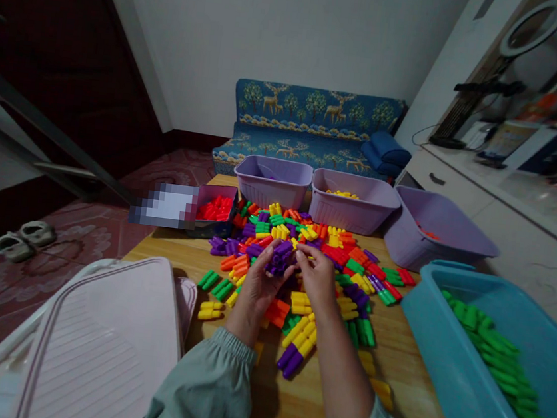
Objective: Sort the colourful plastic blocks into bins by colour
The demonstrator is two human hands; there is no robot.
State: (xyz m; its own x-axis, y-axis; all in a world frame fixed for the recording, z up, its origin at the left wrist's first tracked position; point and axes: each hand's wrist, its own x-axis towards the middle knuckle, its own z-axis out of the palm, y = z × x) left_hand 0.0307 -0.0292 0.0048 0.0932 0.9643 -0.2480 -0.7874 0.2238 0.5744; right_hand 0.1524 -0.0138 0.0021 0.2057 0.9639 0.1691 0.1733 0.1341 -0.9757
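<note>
My left hand is closed around a bunch of purple plastic building blocks, held above the middle of the table. Close against the bunch's right side is my right hand, its thumb and fingers pinched together; what lies between them, if anything, is too small to make out. Beneath and around both hands spreads a pile of bullet-shaped blocks in red, orange, yellow, green and purple. Nearer me lies a joined yellow and purple set of blocks. Green pairs of blocks rest left of my left hand.
Purple bins stand along the far edge, one holding yellow blocks. A blue bin with green blocks is at the right. A dark box holds red blocks at the left. Pale lids lie front left.
</note>
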